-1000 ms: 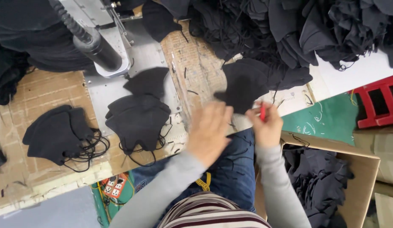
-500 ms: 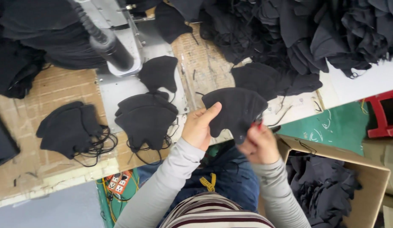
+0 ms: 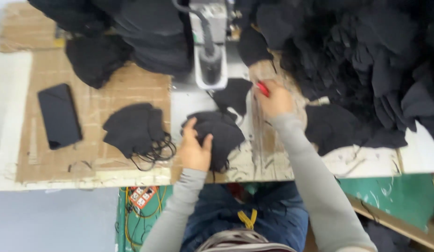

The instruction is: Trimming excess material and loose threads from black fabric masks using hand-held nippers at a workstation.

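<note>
My left hand (image 3: 194,148) grips a small stack of black face masks (image 3: 217,135) lying on the table in front of me. My right hand (image 3: 273,99) reaches further out, holding a small red tool (image 3: 262,87) next to a single black mask (image 3: 233,95) under the grey machine head (image 3: 208,44). Both arms wear grey sleeves.
Another pile of black masks with ear loops (image 3: 135,130) lies to the left on brown cardboard (image 3: 100,154). A black phone (image 3: 59,115) lies far left. A big heap of black fabric pieces (image 3: 366,70) fills the right; more dark fabric (image 3: 123,37) sits at the back left.
The view has swung right and closer. My hands let go of the mask held up between them; the left dropped onto the stack, the right reached forward to the machine with the red tool.
</note>
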